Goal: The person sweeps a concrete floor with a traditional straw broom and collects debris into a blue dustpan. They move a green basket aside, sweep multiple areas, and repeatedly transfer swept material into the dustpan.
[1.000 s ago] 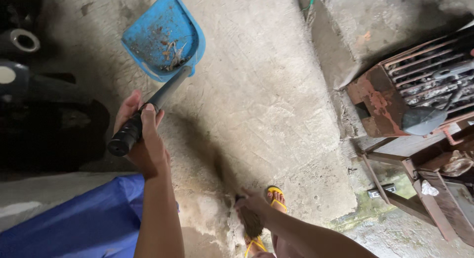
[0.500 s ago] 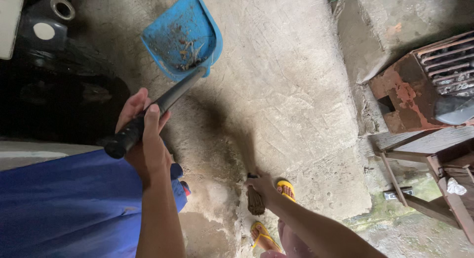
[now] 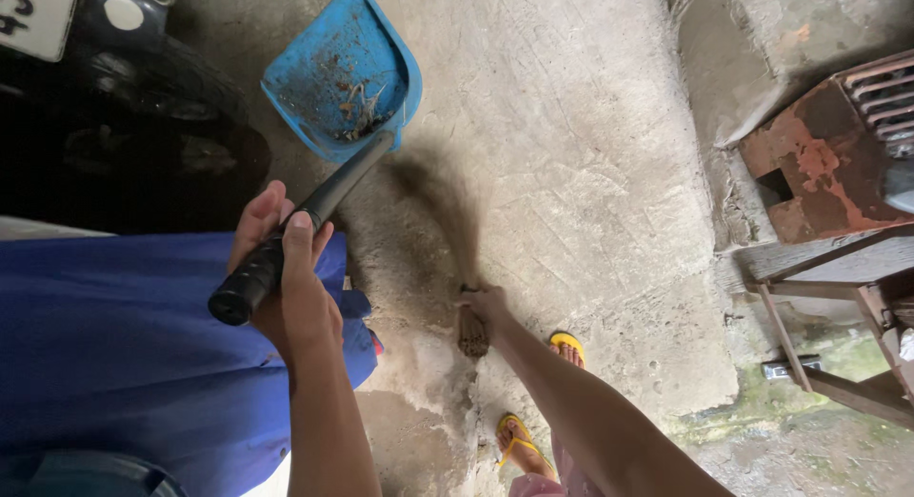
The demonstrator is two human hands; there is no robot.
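1. Rough concrete floor filled the view, with a rusty metal grill at its right edge and a dark vehicle tyre at the upper left.
2. Left hand was wrapped tight around the black handle of a blue dustpan, tilting the pan so the dry debris sat against its back wall.
3. Right hand was closed on the bound top of a small broom, bristles hanging down beside yellow sandals.
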